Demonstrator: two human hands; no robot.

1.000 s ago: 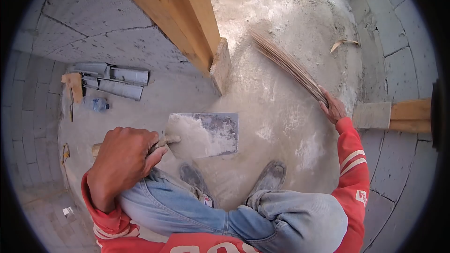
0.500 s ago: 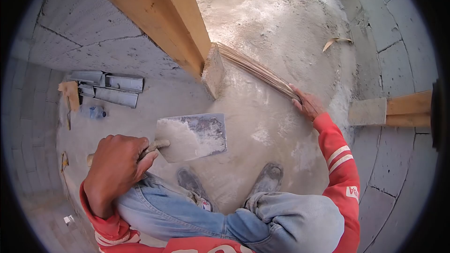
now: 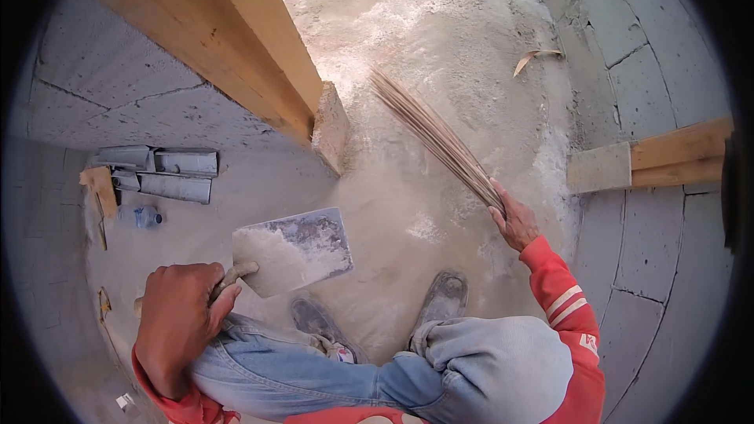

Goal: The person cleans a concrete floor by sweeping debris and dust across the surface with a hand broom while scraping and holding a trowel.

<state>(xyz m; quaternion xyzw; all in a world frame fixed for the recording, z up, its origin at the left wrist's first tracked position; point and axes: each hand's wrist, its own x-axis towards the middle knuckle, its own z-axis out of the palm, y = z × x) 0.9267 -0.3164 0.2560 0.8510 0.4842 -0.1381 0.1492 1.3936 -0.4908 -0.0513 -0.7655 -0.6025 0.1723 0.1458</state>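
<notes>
My left hand [image 3: 179, 318] is closed around the handle of a square trowel [image 3: 314, 247], its flat rectangular blade partly covered with pale dust. The blade hangs over the floor, left of my dusty shoes. My right hand [image 3: 514, 220] grips a stick broom [image 3: 436, 137], a bundle of thin brown sticks, by its near end. Its loose tips fan out to the upper left, near the foot of a wooden door frame [image 3: 259, 39].
Dusty concrete floor [image 3: 471, 94] runs through the doorway between block walls [image 3: 652, 243]. A second timber post [image 3: 679, 153] stands at right. Metal pieces [image 3: 177, 173], a plastic bottle [image 3: 143, 217] and a wood scrap [image 3: 99, 188] lie at left. A curled strip [image 3: 536, 59] lies beyond the doorway.
The broom has swung away from the foot of the door frame, its tips now apart from it and more spread. The trowel sits slightly lower and left, its blade turned. The view has shifted a little.
</notes>
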